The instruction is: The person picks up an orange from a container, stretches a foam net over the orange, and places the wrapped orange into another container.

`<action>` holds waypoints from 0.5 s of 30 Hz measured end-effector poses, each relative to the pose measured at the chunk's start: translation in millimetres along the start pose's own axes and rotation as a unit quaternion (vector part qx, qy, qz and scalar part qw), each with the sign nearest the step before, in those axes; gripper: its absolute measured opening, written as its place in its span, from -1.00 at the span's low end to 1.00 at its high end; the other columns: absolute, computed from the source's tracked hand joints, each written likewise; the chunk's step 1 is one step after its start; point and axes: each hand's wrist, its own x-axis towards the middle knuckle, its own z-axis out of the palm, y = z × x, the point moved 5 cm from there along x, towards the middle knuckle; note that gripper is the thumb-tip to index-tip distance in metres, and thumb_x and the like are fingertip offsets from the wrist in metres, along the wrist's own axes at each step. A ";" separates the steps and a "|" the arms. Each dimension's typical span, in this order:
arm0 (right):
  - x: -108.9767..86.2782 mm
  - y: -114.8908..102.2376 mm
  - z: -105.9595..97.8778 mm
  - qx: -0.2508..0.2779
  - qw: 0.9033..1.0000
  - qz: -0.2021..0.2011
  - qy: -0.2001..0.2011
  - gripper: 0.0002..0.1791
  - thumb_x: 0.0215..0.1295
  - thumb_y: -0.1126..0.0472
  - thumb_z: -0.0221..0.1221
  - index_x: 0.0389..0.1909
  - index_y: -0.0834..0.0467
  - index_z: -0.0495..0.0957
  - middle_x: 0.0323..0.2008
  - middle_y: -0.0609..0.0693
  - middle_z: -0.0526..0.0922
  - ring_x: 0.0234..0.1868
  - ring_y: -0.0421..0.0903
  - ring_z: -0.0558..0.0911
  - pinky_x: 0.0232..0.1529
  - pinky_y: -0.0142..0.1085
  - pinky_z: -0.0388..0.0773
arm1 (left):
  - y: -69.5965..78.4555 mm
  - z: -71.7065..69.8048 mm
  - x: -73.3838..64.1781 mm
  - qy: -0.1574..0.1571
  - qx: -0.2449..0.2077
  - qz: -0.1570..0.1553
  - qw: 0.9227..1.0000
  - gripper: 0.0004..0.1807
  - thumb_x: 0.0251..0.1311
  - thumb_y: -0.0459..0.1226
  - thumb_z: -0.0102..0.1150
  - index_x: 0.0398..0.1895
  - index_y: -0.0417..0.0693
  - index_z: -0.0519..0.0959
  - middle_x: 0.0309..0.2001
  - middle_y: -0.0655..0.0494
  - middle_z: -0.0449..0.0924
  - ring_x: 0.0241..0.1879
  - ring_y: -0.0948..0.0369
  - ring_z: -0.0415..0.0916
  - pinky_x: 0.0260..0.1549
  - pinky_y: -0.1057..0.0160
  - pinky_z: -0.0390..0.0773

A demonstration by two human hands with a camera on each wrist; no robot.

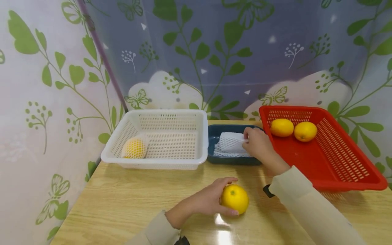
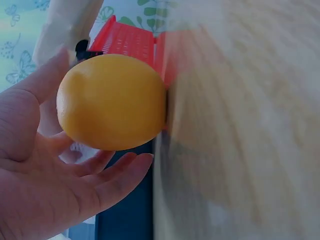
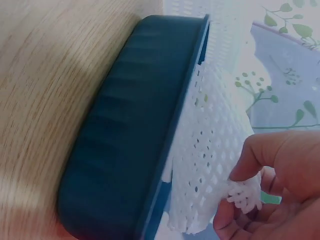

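From the head view I watch the left hand (image 1: 209,198), thumb and fingers curved round the fruit (image 1: 235,199), which sits on the table (image 1: 137,190) in front of the tray (image 1: 234,160). The right hand (image 1: 258,143) is over the tray, pinching the white net (image 1: 231,143). I see the white basket (image 1: 156,164) left of the tray, with a netted fruit (image 1: 135,148) inside, and the red basket (image 1: 309,163) on the right, holding two fruits (image 1: 282,128) side by side.

On the left wrist view I get thumb and fingers on opposite sides of the fruit; how firmly they press, I cannot tell.

My right wrist view shows thumb and fingers clamped together on the net's edge, above the tray's rim.
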 end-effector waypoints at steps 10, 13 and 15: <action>-32.5 -17.1 -24.8 0.013 0.994 -0.072 0.080 -0.90 0.11 0.41 0.15 -0.35 0.24 0.45 -0.40 0.12 0.46 -0.39 0.03 0.40 -0.34 -0.16 0.47 | 15.2 -36.6 -14.6 0.202 -0.167 0.017 0.965 -0.45 0.28 -0.14 0.23 0.29 0.00 0.31 0.16 0.06 0.45 0.14 0.07 0.44 0.00 0.28 0.56; -45.3 -21.7 -33.2 0.008 0.990 -0.089 0.107 -0.88 0.09 0.42 0.17 -0.35 0.23 0.46 -0.39 0.11 0.46 -0.36 0.02 0.40 -0.31 -0.16 0.48 | 22.5 -54.0 -17.4 0.280 -0.222 0.046 0.933 -0.50 0.29 -0.24 0.22 0.24 -0.10 0.31 0.10 -0.05 0.47 0.09 0.06 0.47 0.03 0.21 0.56; -53.8 -24.2 -37.8 0.003 0.987 -0.101 0.124 -0.87 0.07 0.43 0.18 -0.37 0.22 0.45 -0.41 0.10 0.45 -0.36 0.01 0.39 -0.33 -0.18 0.45 | 24.8 -63.6 -16.5 0.312 -0.248 0.054 0.916 -0.47 0.29 -0.29 0.21 0.27 -0.12 0.26 0.13 -0.12 0.43 0.11 0.01 0.45 0.08 0.19 0.53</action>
